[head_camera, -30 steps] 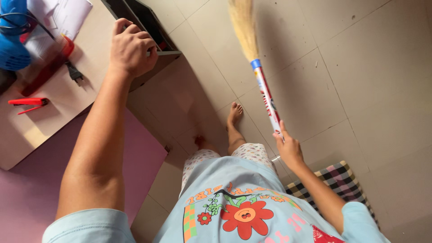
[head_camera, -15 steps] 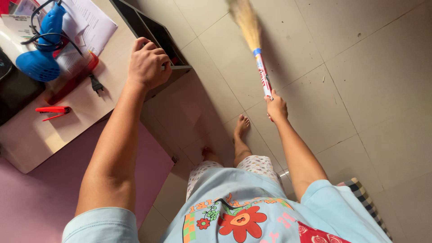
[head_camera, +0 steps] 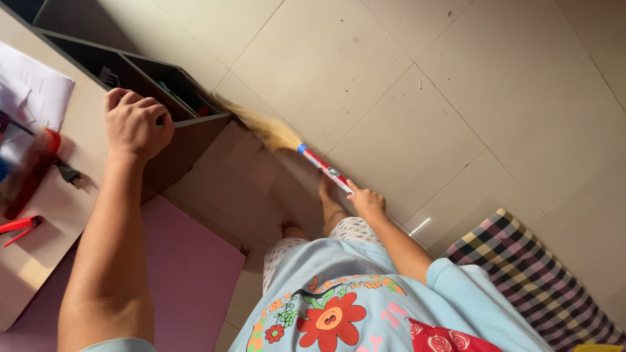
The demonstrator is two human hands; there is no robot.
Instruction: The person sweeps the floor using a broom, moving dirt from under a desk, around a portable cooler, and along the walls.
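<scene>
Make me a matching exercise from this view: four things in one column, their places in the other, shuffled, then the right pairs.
1. straw broom with red handle
2. red-handled pliers
3. checked cloth mat
4. white paper sheets

A. on the tiled floor, lower right
B. in the right hand
C. desk's far end
D. desk's near edge, left

Pairs: 1-B, 2-D, 3-A, 4-C

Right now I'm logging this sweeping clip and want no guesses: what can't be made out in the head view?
- Broom: its bristle tips vanish behind the desk corner.
- Right hand: its fingers curl under the broom handle, so the grip is unseen.
- Shelf compartments: contents too dark and small.
- Red and dark items at the left edge: blurred, cut off.
- Checked mat: cut by the frame's edge.
</scene>
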